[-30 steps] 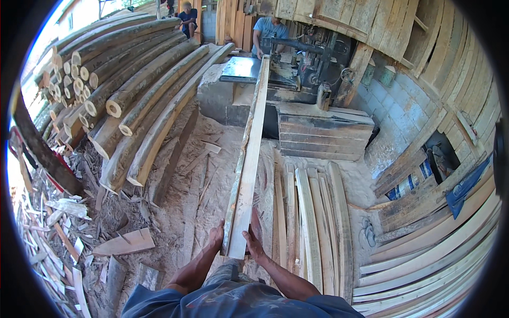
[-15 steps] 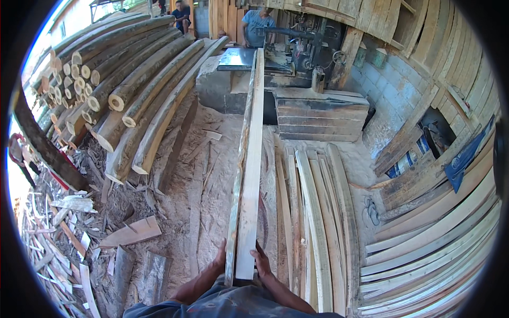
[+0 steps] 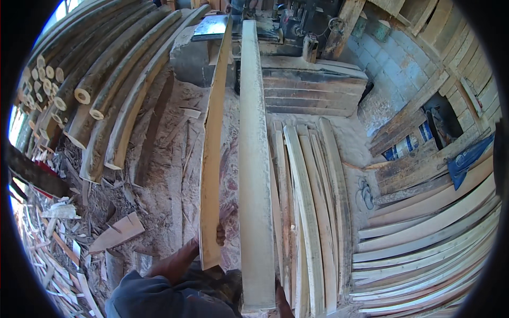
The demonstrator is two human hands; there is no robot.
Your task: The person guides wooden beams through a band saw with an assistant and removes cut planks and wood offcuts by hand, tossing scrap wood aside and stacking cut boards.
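My left hand [image 3: 220, 235] is closed round a thin bark-edged slab [image 3: 211, 159], its fingers showing at the slab's right edge close to the near end. A wider, pale sawn board [image 3: 256, 159] runs alongside, with a gap between the two pieces. At the board's right edge near its lower end, my right hand [image 3: 282, 299] grips it; most of those fingers are hidden. Both pieces point away from me toward the dark metal saw table [image 3: 212, 26] of a sawing machine [image 3: 297, 21].
Long logs [image 3: 119, 58] are stacked at the left. Offcuts [image 3: 119, 233] and scraps litter the ground below them. Sawn boards [image 3: 307, 212] lie just right of me, and more curved boards [image 3: 424, 244] farther right. A timber-clad base [image 3: 313, 90] stands ahead; a person is partly visible behind the machine.
The slab and board were close together between my hands; now they are apart, the slab moved left and the board right. My view has shifted downward.
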